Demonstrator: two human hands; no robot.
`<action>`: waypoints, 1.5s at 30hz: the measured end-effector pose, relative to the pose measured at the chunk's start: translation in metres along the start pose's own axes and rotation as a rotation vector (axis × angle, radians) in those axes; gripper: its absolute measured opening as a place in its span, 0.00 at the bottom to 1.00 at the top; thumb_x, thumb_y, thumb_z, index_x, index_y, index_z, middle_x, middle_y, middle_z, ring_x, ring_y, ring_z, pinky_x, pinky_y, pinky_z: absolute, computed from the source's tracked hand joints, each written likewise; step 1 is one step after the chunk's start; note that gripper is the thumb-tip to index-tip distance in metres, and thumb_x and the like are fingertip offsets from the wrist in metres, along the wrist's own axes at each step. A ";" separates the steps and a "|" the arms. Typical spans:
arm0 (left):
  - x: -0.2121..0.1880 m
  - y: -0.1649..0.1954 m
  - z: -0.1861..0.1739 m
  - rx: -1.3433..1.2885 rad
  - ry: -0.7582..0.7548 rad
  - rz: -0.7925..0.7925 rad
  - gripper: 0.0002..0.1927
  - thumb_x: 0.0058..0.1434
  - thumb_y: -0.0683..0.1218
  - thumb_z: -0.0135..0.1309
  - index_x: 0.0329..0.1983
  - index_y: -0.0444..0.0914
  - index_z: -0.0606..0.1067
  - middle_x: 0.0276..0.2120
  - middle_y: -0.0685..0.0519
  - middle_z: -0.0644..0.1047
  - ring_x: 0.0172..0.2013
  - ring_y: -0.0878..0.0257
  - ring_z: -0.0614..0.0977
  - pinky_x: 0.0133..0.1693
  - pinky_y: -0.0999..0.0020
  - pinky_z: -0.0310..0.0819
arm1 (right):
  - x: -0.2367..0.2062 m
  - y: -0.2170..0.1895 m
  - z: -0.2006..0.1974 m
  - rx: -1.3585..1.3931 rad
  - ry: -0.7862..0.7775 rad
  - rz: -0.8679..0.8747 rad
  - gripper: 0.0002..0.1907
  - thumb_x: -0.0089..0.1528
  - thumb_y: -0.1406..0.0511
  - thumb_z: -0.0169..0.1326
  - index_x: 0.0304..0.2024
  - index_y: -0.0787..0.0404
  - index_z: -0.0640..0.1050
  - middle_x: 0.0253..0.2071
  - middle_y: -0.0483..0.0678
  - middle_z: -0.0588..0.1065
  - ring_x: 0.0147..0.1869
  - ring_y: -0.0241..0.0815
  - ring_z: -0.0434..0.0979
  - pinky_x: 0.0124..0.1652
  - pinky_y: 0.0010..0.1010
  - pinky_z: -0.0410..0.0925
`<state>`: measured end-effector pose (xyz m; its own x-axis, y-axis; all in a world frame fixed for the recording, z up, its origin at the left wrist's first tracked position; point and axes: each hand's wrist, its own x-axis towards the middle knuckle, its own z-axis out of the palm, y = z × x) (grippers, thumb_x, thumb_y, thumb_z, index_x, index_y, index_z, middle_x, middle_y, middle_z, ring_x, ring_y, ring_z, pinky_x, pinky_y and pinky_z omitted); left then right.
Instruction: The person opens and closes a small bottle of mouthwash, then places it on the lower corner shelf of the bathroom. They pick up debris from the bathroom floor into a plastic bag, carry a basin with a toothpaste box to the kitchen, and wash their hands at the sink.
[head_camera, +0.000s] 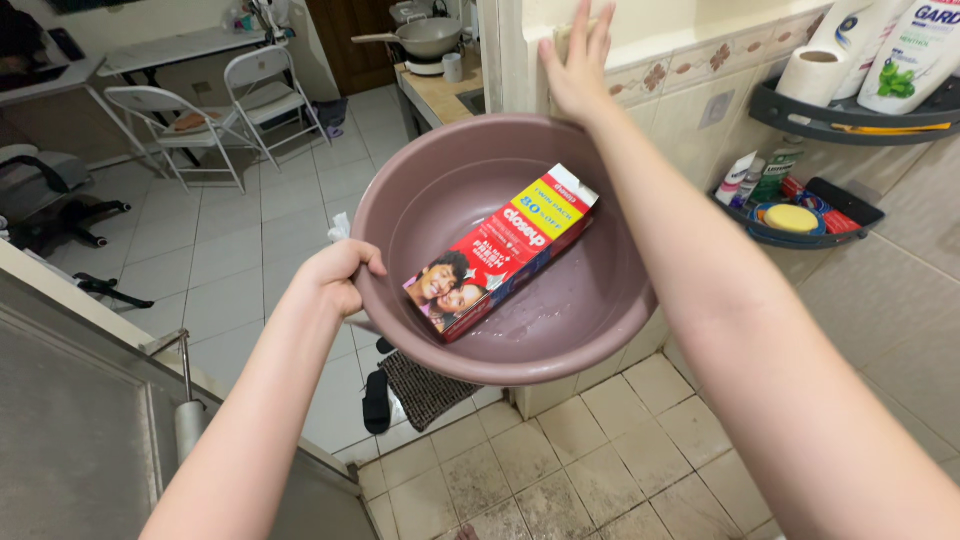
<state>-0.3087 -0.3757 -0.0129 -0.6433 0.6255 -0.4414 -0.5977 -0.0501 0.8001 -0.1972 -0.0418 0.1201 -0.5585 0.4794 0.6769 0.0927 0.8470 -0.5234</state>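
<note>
**Basin held up, box lying inside**

The left hand (335, 278) grips the near-left rim of a mauve plastic basin (590, 320), fingers curled over the edge, holding it above the tiled floor (560, 470). A red and yellow carton (505, 250) lies slanted on the basin's wet bottom. The right hand (578, 62) reaches far beyond the basin, fingers spread and released, flat against the wall corner (505, 60). Two corner shelves (850, 120) of bottles hang at right

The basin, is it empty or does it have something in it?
Not empty. The mauve basin, held at its rim by the left hand, contains a red and yellow carton lying flat inside.
</note>
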 end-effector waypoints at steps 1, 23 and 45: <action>0.000 0.002 -0.004 0.022 0.010 0.002 0.25 0.40 0.27 0.42 0.45 0.27 0.69 0.38 0.41 0.74 0.39 0.44 0.82 0.47 0.46 0.83 | -0.005 0.004 0.005 0.047 0.034 -0.008 0.48 0.75 0.46 0.47 0.79 0.60 0.35 0.79 0.68 0.24 0.84 0.67 0.25 0.78 0.48 0.35; 0.039 0.045 -0.090 0.241 0.062 -0.121 0.23 0.42 0.29 0.43 0.45 0.27 0.71 0.37 0.41 0.76 0.35 0.47 0.83 0.39 0.46 0.82 | -0.048 0.020 0.065 0.150 0.108 0.056 0.45 0.77 0.49 0.40 0.77 0.73 0.36 0.81 0.66 0.28 0.87 0.59 0.25 0.80 0.40 0.34; 0.122 0.080 -0.208 0.259 0.214 -0.154 0.14 0.47 0.34 0.44 0.39 0.26 0.70 0.37 0.37 0.75 0.32 0.42 0.81 0.33 0.28 0.75 | -0.074 -0.008 0.177 -0.137 0.374 -0.211 0.34 0.70 0.71 0.55 0.77 0.56 0.60 0.81 0.58 0.47 0.86 0.59 0.38 0.80 0.49 0.36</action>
<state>-0.5346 -0.4648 -0.0872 -0.6568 0.4321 -0.6180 -0.5724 0.2478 0.7817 -0.3022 -0.1249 -0.0175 -0.2430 0.3214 0.9152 0.1307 0.9458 -0.2974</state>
